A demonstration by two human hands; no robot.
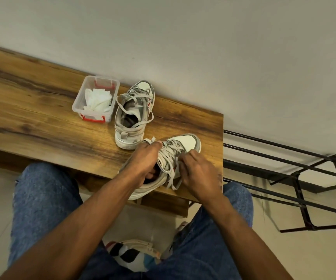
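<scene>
Wooden tabletop point(42, 110) against a plain wall. Near sneaker point(185, 141) sits at its front right corner, toe pointing away. Step looks like working the laces point(168, 158), partway done. Left hand point(144, 158) is curled over the collar, gripping the sneaker. Right hand point(198, 170) has its fingers closed, pinching a lace strand. Next move probably needs a steady pull through an eyelet. Second sneaker point(130, 126) and plastic box point(78, 102) sit behind.
</scene>
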